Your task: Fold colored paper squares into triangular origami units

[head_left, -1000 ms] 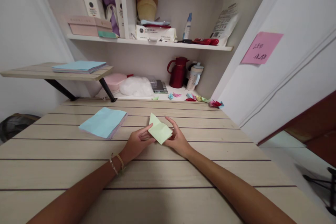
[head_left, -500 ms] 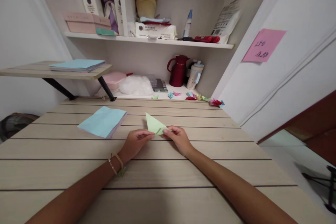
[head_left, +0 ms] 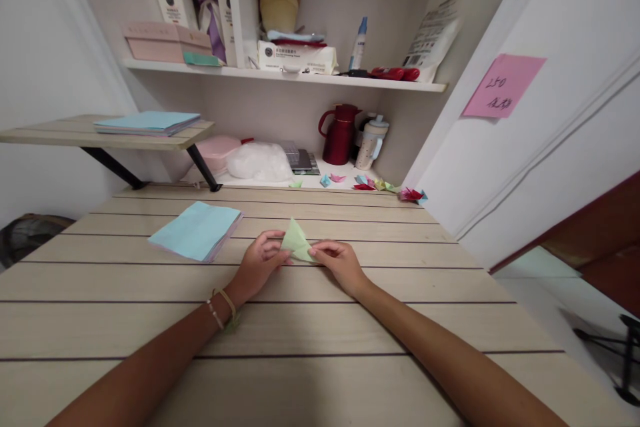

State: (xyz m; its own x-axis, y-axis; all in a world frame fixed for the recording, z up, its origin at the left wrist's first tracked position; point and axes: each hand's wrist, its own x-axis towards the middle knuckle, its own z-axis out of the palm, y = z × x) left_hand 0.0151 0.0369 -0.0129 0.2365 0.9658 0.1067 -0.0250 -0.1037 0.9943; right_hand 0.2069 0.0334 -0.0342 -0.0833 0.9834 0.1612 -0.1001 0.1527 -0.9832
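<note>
A folded light green sheet of origami paper (head_left: 296, 240) is held between my two hands over the middle of the table, one pointed corner standing up. My left hand (head_left: 259, 261) pinches its left lower edge, thumb in front and the other fingers behind. At the right lower corner, my right hand (head_left: 341, 263) grips the paper between thumb and forefinger. To the left lies a stack of square paper (head_left: 197, 230), light blue on top.
Several small folded paper pieces (head_left: 380, 185) line the table's back edge. Behind stand a red jug (head_left: 341, 135), a speckled cup (head_left: 371, 143) and a white plastic bag (head_left: 260, 161). A raised wooden shelf (head_left: 55, 131) at left carries more paper (head_left: 147, 121).
The green paper's raised corner has swung right and more upright. My left hand's fingers have shifted up behind the paper; my right hand stays nearly in place.
</note>
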